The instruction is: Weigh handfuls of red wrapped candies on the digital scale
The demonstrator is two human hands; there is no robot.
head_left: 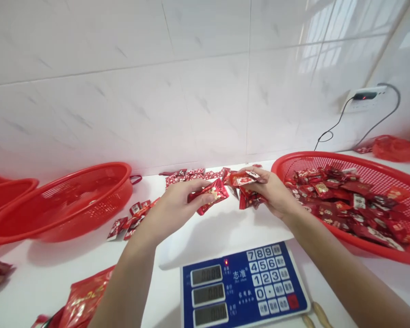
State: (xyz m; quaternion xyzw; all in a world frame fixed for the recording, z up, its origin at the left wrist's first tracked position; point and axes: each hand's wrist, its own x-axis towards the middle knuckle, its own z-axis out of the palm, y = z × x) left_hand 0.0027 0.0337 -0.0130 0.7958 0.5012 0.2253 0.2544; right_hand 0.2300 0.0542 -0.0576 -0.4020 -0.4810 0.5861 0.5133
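Red packets [216, 195] are held above the white pan [194, 241] of a blue-fronted scale [239, 291], which stands on a white counter [150, 296]. The left hand [177, 205] grasps its share between a thumb laid on top and fingers curled behind. The right hand [271, 191] is clenched round several more, its thumb and fingers closed on the wrappers; their exact number cannot be told.

The scale reads 志准, with small Latin letters below it too blurred to make out. Its keys show the digits 0 to 9, a dot and Chinese characters, with one red key at the bottom right. Three grey display windows are stacked to the left; the lower two appear to read 0.00. One small red light glows above them.

More packets lie along the counter's back edge by the wall and left of the pan. One red basket [396, 182] on the right holds a heap; two red baskets [64, 196] overlap on the left. Two tan, elongated pieces [321, 314] lie by the scale's near right corner. One socket plate [362, 100] is on the wall.
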